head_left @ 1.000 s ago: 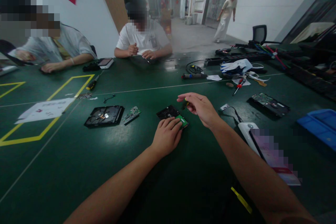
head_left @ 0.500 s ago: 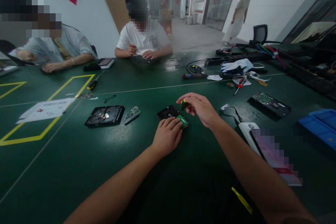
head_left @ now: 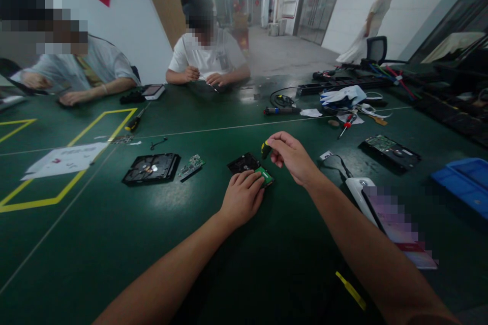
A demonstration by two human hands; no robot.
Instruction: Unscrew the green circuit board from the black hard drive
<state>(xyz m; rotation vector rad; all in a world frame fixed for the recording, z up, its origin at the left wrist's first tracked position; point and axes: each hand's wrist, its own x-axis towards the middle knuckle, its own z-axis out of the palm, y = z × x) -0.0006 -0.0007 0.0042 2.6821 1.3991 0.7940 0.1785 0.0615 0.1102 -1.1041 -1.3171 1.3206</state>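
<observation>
Near the middle of the table, a hard drive (head_left: 244,163) lies with its green circuit board (head_left: 266,176) partly showing. My left hand (head_left: 245,197) is over the drive's near side, fingers curved across it and holding it against the tabletop. Just above the drive's far right corner, my right hand (head_left: 290,155) pinches the end of a screwdriver with a black-and-yellow handle (head_left: 266,149). The shaft of this screwdriver cannot be made out. Left of the drive lie a loose circuit board (head_left: 191,166) and a second hard drive (head_left: 151,168).
At right are another hard drive (head_left: 391,153), a white device with a cable (head_left: 360,188) and a blue tray (head_left: 463,183). A red screwdriver (head_left: 346,125) and white-blue gloves (head_left: 343,96) lie farther back. Two people sit across the table; one person walks behind.
My right fingers have shifted on the screwdriver handle, uncovering more of it. My left hand stays on the hard drive. The person in the background has walked to the right.
</observation>
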